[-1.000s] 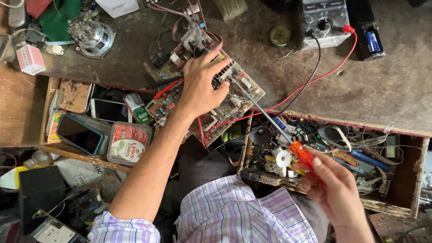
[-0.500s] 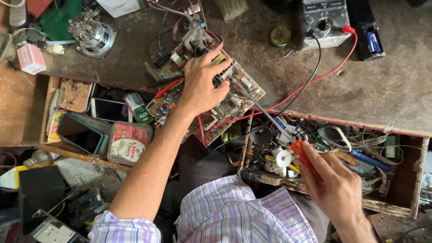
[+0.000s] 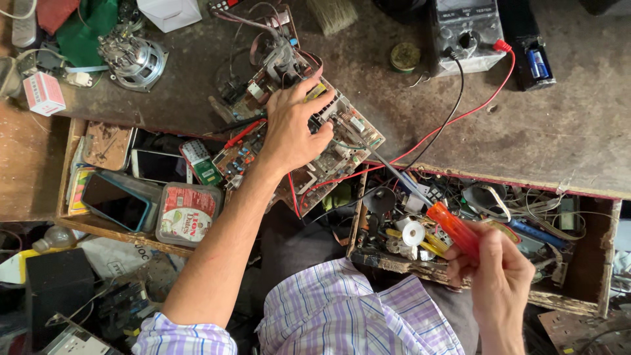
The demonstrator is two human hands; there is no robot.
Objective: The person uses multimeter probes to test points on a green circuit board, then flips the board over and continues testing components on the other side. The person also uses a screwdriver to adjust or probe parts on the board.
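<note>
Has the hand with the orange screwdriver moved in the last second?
Yes. The right hand has drawn the screwdriver back from the circuit board, toward the open drawer's front edge.

grey multimeter (image 3: 465, 29), small loudspeaker (image 3: 135, 59), smartphone (image 3: 113, 200)

Purple-and-white plaid shirt (image 3: 355, 315), short sleeves.

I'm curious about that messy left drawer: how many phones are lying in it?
2 that I can make out: a dark phone near the left drawer front, and a paler phone behind it, beside the green board. Others may lie hidden under the clutter.
</note>
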